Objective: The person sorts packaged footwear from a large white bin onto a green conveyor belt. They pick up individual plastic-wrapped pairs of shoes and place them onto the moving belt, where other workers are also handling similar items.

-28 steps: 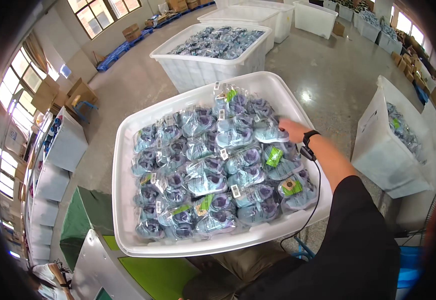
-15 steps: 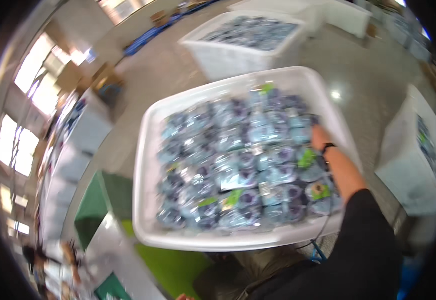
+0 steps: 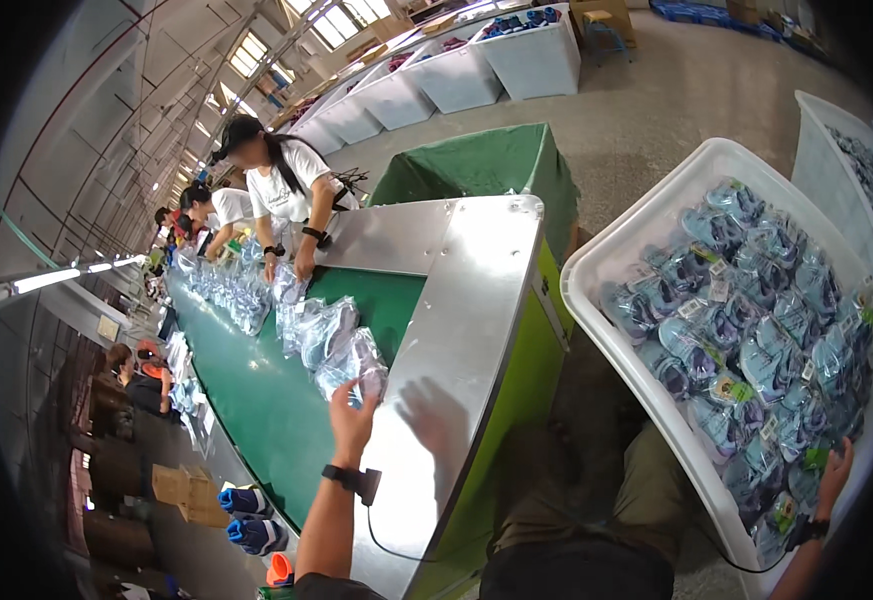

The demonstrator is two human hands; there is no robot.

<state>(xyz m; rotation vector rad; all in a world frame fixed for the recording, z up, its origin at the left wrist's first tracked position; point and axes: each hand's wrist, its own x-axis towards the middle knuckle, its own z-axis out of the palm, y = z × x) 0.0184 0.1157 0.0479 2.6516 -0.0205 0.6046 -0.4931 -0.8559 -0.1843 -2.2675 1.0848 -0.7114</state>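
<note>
Your left hand (image 3: 353, 418) is hovering with fingers spread over the steel edge of the desk (image 3: 456, 300), its fingertips just touching the nearest clear bag of blue shoes (image 3: 356, 368); it is pinching nothing. That bag is lying at the near end of the green conveyor belt (image 3: 256, 400), the last in a row of bagged shoes (image 3: 256, 300) that is running away along the belt.

Your right hand (image 3: 834, 475) is resting against the near rim of the big white bin (image 3: 616, 330) at your right side; whether its grip is closing on anything you cannot tell from here, as the fingers are hiding at the dark edge of the view. The bin is brimming with clear bags of light-blue shoes (image 3: 746, 330), several showing small white tags and a few showing green cards.

Across the belt, a person in a white shirt (image 3: 286, 185) is leaning over the bags. A green fabric bin (image 3: 481, 165) is standing behind the desk, and more white bins (image 3: 456, 70) holding shoes are lining the floor beyond.
</note>
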